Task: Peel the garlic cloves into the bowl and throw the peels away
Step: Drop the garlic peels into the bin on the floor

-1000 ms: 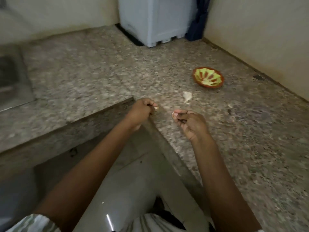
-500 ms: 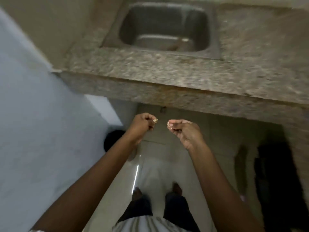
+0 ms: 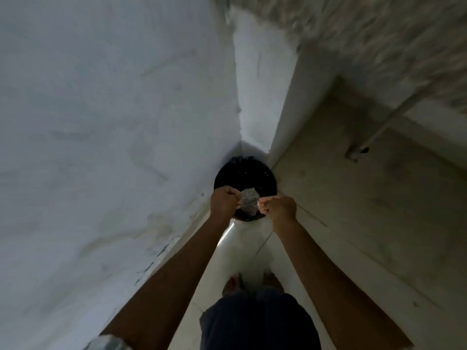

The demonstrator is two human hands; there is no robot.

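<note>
Head view: left hand [image 3: 225, 201] and right hand [image 3: 280, 208] clench fingers above the bin [image 3: 246, 173], contents indiscernible.

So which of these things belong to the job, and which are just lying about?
In the job: left hand, right hand, both curled over the black bin; pale scraps inside it.
Just there: granite counter, pipe beneath it, wall, floor tiles.

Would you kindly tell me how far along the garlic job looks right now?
Near a disposal step. Done: the person stands at the black bin, pale scraps already inside. In hand: left hand and right hand hover over it, fingertips pinched; what they pinch is too small to tell. Left: letting go; the bowl is out of view.
</note>
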